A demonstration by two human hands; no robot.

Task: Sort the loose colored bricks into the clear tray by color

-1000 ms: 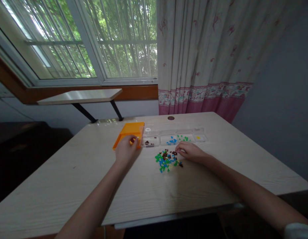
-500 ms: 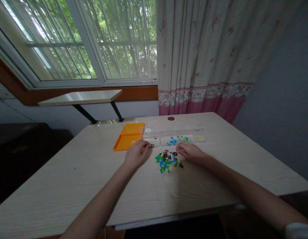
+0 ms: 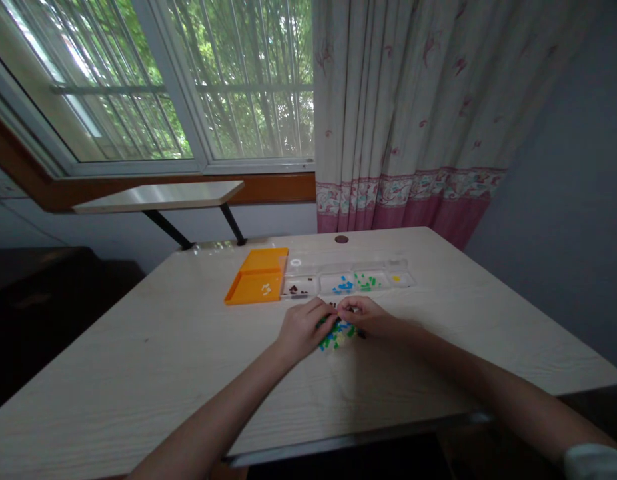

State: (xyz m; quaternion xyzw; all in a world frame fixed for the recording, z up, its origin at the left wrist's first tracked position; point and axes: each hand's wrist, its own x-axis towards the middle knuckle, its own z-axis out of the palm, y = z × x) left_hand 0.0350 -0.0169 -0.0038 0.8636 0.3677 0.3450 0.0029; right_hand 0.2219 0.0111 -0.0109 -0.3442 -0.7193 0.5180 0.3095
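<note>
A loose pile of small plastic pieces (image 3: 338,337), green, blue, brown and pale, lies on the table. My left hand (image 3: 304,327) reaches over its left and far side, fingers bent and drawn together at the tips. From the right, my right hand (image 3: 367,316) pinches above the pile, thumb against forefinger. The fingertips of both hands meet or nearly meet; whatever is between them is too small to make out. Just beyond, a clear compartment box (image 3: 319,285) holds brown pieces (image 3: 294,290), blue pieces (image 3: 344,285), green pieces (image 3: 367,281) and yellow pieces (image 3: 396,279) in separate compartments.
An orange tray (image 3: 233,289) with a few white pieces (image 3: 266,289) adjoins the clear box on the left. A raised shelf (image 3: 163,195) stands at the table's back left. Behind the wooden table (image 3: 188,347) are a window and a curtain (image 3: 388,133).
My left hand has moved right and nearer, from the brown pieces' compartment to the pile. My right hand has shifted slightly left and nearer, meeting it. More brown pieces now show in the box.
</note>
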